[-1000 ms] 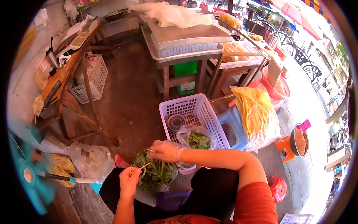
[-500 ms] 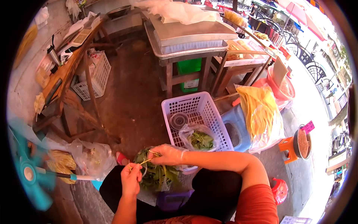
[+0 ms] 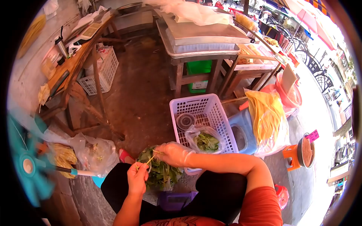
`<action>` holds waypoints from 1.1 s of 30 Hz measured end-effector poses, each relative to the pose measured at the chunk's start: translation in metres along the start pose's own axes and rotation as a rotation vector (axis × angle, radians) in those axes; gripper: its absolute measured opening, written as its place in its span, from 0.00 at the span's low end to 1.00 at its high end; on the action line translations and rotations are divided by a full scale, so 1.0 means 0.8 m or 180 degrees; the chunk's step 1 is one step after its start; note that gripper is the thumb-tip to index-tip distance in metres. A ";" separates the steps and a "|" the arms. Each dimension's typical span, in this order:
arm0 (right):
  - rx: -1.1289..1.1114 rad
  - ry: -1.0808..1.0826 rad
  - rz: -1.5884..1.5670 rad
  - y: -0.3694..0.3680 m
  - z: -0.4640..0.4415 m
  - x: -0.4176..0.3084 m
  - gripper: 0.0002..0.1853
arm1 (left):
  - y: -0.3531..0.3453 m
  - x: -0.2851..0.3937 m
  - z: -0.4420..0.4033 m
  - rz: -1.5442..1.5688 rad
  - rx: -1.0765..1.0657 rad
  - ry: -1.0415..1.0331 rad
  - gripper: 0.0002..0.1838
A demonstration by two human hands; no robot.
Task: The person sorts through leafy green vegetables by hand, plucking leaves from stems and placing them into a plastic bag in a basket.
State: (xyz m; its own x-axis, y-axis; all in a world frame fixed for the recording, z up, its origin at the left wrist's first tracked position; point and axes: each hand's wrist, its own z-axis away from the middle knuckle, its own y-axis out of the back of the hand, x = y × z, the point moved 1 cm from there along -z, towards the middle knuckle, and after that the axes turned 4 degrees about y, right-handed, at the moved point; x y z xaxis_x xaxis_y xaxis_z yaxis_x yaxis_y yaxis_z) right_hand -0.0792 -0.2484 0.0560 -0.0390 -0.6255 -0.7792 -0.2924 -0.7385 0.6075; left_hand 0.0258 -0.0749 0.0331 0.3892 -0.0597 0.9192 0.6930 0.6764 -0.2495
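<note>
Stem (image 3: 152, 158), thin and pale, shown spanning the gap between two bent wrists. The left hand (image 3: 138, 177), bare, has thumb and forefinger pinched together on its near end; the right hand (image 3: 173, 153), apparently in a thin clear glove, has its fingers closed about the far end. A grip at each end presumably keeps so slender a piece steady and under control. The stem lies directly above a heap of leafy greens (image 3: 163, 174) between the person's knees, a position that probably keeps the reach short and the supply close. A purple plastic object (image 3: 174, 201) sits just below the heap; whether it bears any of the weight cannot be told.

Just beyond the right forearm stands a lilac perforated basket (image 3: 225, 126). In it rests a clear plastic bag of leaves (image 3: 207, 142), its leafy contents facing upward; the basket walls likely stop so soft a bag from slumping. A round clear item (image 3: 185, 121) lies behind the bag. To the right, a blue plastic stool (image 3: 241, 121) adjoins a bag of yellow strips (image 3: 264, 115), presumably raised off the pavement for cleanliness.
</note>
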 end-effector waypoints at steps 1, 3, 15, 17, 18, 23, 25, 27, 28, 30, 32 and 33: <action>-0.0053 -0.0191 -0.0147 -0.004 -0.001 0.003 0.12 | -0.002 0.000 -0.001 -0.0006 -0.0013 -0.0001 0.07; -0.0154 -0.0572 -0.0438 -0.015 -0.004 0.017 0.13 | -0.005 0.000 -0.003 -0.0022 -0.0041 -0.0007 0.07; 0.1041 -0.1880 -0.2622 0.004 0.005 0.077 0.08 | 0.055 0.005 -0.025 0.1987 0.0322 0.0538 0.07; 0.1000 -0.1910 -0.2863 -0.002 0.007 0.084 0.08 | 0.057 0.009 -0.024 0.2159 0.0484 0.0665 0.10; 0.0976 -0.1923 -0.2976 -0.004 0.007 0.084 0.08 | 0.062 0.008 -0.025 0.2287 0.0405 0.0668 0.10; 0.1103 -0.1994 -0.2925 -0.012 0.007 0.077 0.08 | 0.084 -0.009 -0.037 0.2629 0.0569 0.0871 0.08; 0.1131 -0.2007 -0.2947 -0.013 0.006 0.078 0.07 | 0.098 -0.027 -0.042 0.2541 0.0472 0.0960 0.06; 0.1078 -0.2012 -0.2970 -0.017 0.006 0.088 0.07 | 0.100 -0.035 -0.043 0.2462 0.0404 0.1142 0.03; 0.1044 -0.2026 -0.2988 -0.019 0.006 0.093 0.07 | 0.095 -0.037 -0.041 0.2429 0.0391 0.1277 0.02; 0.1032 -0.2047 -0.3083 -0.023 0.008 0.099 0.06 | 0.093 -0.046 -0.036 0.2508 0.0099 0.1466 0.06; 0.1035 -0.2067 -0.3083 -0.022 0.010 0.100 0.06 | 0.085 -0.058 -0.031 0.2506 0.0031 0.1558 0.07; 0.1033 -0.2080 -0.3043 -0.019 0.010 0.098 0.06 | 0.079 -0.061 -0.027 0.2506 0.0009 0.1601 0.07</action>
State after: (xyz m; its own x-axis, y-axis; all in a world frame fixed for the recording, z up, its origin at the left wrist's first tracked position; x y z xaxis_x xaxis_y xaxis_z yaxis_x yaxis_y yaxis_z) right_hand -0.0853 -0.2843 -0.0158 -0.1247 0.4557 -0.8814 -0.6905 -0.6777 -0.2527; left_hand 0.0635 -0.0450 -0.0340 0.9635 0.1063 0.2457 0.1168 0.6589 -0.7431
